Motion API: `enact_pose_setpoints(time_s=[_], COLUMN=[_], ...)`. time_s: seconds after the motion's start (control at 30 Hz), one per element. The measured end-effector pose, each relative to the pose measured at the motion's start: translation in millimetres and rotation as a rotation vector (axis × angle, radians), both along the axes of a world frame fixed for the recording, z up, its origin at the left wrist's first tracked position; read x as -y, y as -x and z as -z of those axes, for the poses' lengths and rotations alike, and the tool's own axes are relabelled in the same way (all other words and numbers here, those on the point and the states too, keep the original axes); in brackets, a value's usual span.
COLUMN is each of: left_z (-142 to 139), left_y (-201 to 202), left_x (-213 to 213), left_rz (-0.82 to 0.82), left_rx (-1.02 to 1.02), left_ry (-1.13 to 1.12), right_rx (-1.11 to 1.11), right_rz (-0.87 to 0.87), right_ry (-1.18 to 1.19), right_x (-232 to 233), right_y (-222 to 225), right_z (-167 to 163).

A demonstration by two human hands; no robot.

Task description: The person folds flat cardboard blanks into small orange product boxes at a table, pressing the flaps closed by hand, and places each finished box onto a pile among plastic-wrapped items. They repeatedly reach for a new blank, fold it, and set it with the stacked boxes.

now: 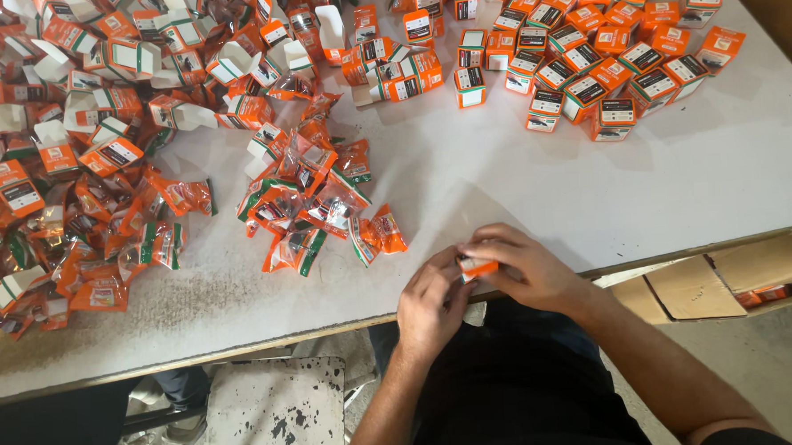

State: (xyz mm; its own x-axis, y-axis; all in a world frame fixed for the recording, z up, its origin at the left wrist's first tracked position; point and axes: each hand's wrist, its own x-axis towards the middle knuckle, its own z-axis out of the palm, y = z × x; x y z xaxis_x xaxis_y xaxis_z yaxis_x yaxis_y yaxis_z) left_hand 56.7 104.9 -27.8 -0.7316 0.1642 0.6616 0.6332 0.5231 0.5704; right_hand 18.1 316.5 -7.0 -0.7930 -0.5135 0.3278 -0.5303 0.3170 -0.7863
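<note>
Head view: left hand (431,305) and right hand (522,266) both pinch small orange box (478,266) at bench (519,190) edge; keep flaps square, press evenly to close.

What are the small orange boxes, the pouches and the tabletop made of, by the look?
Small orange boxes: likely printed cardboard, matte; sharp folded edges, and open flaps on the empties.
Pouches: likely thin plastic film, glossy; crinkled, with glints, partly see-through.
Tabletop: pale smooth sheet, perhaps laminate or painted board; scuffed and stained. Core not visible.
Both hands, left hand and right hand, hold one such box.
</note>
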Motion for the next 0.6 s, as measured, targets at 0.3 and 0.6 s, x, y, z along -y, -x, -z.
enact_pose_setpoints(time_s=[0.3, 0.6], left_z=[4.7, -4.7], left_y=[1.8, -0.8], left_x=[-0.7, 0.3], left_rz=[0.002, 0.001], left_rx=[0.066, -0.100], left_ry=[-0.023, 0.150], right_rx=[-0.127, -0.312], right_rz=[0.017, -0.021], right_ry=[0.073, -0.060], right_x=[8.5, 1.1], right_y=[-2.7, -3.7], right_z=[1.8, -6.4])
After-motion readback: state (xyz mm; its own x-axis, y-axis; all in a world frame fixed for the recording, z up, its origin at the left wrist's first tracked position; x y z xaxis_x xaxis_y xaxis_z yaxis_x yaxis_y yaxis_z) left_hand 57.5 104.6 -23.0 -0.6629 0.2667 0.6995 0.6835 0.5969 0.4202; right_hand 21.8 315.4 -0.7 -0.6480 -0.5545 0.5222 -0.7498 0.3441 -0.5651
